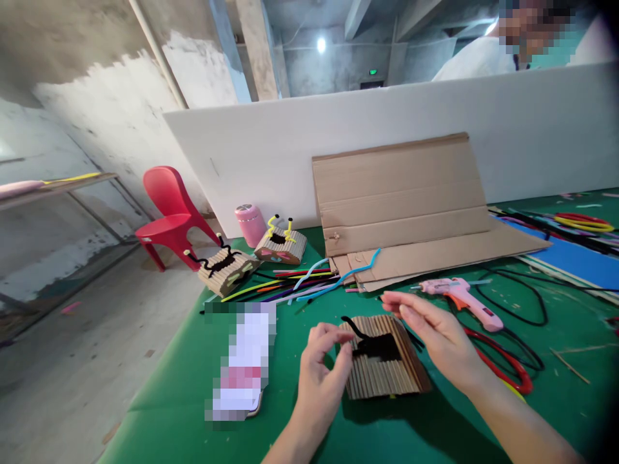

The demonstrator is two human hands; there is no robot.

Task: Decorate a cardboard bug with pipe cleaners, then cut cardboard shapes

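The cardboard block (374,381) lies at your left fingers' (333,337) 3 o'clock, ridges running 12-to-6; they pinch black pipe cleaner (356,352); right fingers' (416,303) grip unclear.

A red plastic chair (167,193) stands beside the green worktop (164,419); a pink cylinder (250,227) stands before a white panel (271,148).

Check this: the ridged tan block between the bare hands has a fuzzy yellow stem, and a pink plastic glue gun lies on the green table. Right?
No: the head view shows the ridged tan block between the left hand and right hand has a fuzzy black stem, not yellow. The pink plastic glue gun lies on the green table.
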